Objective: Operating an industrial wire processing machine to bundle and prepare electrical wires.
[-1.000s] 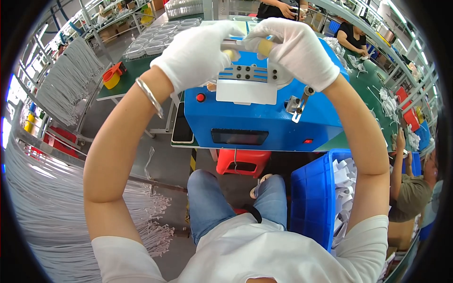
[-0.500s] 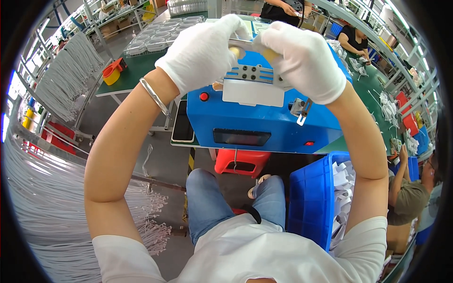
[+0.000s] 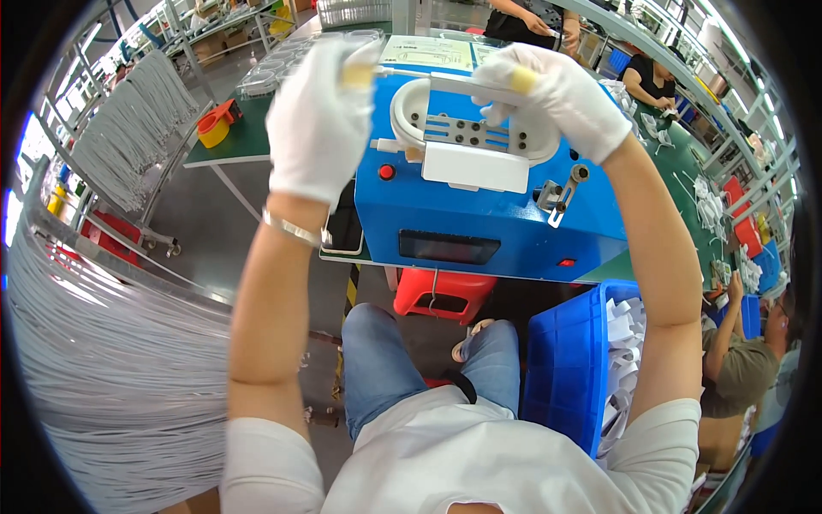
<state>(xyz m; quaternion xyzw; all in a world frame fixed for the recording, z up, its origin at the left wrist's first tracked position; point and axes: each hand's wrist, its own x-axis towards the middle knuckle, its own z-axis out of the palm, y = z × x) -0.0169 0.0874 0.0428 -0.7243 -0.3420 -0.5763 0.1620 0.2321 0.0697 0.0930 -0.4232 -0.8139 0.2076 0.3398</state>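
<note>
The white oval ring [image 3: 401, 111] sits on top of the blue machine [image 3: 514, 227], around a slotted metal plate [image 3: 467, 131], with a pale strip [image 3: 458, 84] along its far side. The gloved right hand [image 3: 565, 98] is over the far right part of the machine, fingers bent at that strip; whether they pinch it or only touch it, I cannot tell. The gloved left hand [image 3: 315, 128], blurred, is raised just beyond the machine's left side, apart from the ring; whether it grips anything is unclear. The strip looks light, thin and bendable, probably slippery under cloth, so its edges seem the best hold.
</note>
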